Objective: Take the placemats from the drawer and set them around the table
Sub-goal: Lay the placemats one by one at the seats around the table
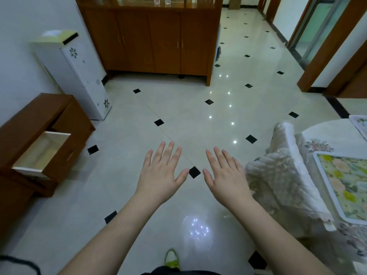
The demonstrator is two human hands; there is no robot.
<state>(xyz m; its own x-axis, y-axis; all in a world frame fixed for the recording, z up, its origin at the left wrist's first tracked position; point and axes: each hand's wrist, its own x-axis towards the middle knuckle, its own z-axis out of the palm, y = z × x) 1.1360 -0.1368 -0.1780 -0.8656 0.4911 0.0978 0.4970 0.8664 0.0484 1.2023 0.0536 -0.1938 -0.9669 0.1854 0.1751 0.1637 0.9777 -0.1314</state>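
Holding both palms down over the tiled floor (178, 116), I have my left hand (160, 173) and my right hand (224, 175) spread wide, fingers straight, carrying nothing, thumbs near each other but apart. At the near right, a floral placemat (343, 185) lies flat on the counter (327, 133), which wears a flowered cloth; another placemat edge (359, 124) shows farther right. A chair (284, 175) with a pale quilted cover stands just beside the counter. On the left, the drawer (42, 153) of a brown cabinet (29, 120) stands pulled out. Farther left a white water dispenser (79, 72) stands against the wall.
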